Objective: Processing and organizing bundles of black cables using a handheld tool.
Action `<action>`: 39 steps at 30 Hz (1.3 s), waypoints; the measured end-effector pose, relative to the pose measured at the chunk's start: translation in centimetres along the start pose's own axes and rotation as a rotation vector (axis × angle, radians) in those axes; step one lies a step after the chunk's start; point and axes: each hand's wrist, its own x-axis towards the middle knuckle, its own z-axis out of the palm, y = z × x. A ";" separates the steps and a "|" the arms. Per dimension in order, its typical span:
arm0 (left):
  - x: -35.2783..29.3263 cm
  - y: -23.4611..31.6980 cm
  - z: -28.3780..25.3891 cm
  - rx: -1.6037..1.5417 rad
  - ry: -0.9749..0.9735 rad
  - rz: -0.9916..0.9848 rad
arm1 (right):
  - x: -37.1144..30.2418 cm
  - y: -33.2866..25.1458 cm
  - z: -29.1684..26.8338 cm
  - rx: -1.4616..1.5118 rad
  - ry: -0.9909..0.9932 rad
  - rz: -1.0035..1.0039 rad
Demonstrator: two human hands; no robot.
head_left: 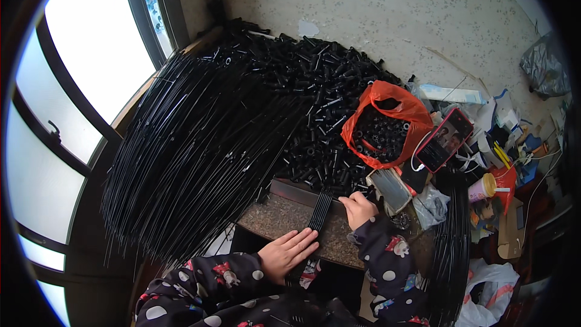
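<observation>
A row of several thin black rods (319, 213) lies side by side across a brown speckled board (266, 220) in front of me. My left hand (288, 254) rests flat with its fingers stretched out, the fingertips against the lower part of the rods. Just right of their upper part is my right hand (359, 209), its fingers curled together in a pinch. Whatever those fingers hold, if anything, is too small to make out. Along the board's far edge runs a dark raised strip (290, 192), and the upper ends of the rods pass over it.
A large sheaf of long black rods (181, 151) fills the left side. Behind the board is a heap of small black tubular parts (315, 72). An orange-red bag (387, 94) of small parts, a phone (445, 139), a lidded cup (482, 188) and more rods (451, 248) are at right.
</observation>
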 end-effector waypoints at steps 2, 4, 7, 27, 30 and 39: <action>0.1 0.1 0.1 -0.005 0.009 0.001 | -0.1 0.0 -0.6 -0.022 0.000 0.025; 0.2 0.1 -0.2 -0.004 -0.009 -0.001 | -0.2 0.1 -0.8 -0.047 -0.002 0.066; 0.3 0.1 -0.3 0.003 -0.042 -0.005 | -0.2 0.3 -0.2 -0.026 -0.005 0.053; 0.1 -0.2 0.3 -0.017 0.006 0.005 | 1.1 -0.2 0.6 0.012 -0.014 0.088; 0.0 -0.3 0.4 -0.007 0.004 0.006 | 1.1 -0.1 0.9 0.035 -0.004 0.076; -0.2 -0.3 0.6 -0.021 0.039 0.028 | 1.8 0.7 -0.1 -0.026 -0.088 -0.110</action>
